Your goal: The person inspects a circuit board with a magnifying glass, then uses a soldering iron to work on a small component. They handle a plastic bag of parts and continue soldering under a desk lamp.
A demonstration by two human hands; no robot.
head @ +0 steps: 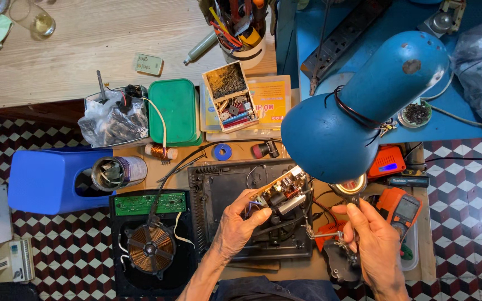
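Observation:
My left hand (241, 223) grips a small circuit board (282, 190) with orange and white parts, tilted up above a black plastic housing (218, 189). My right hand (372, 237) is closed around the thin handle of a small magnifying glass (348, 187), whose round lens sits just under the blue lamp shade. The lens hangs to the right of the board, a short gap apart. A thin black probe or wire runs between the two hands.
A big blue desk lamp (352, 106) overhangs the bench. An opened induction cooker with a copper coil (152, 247) lies left. Also about: an orange multimeter (401, 207), green lidded box (174, 110), parts tray (231, 96), tin can (112, 171), blue stool (46, 179), tool cup (241, 33).

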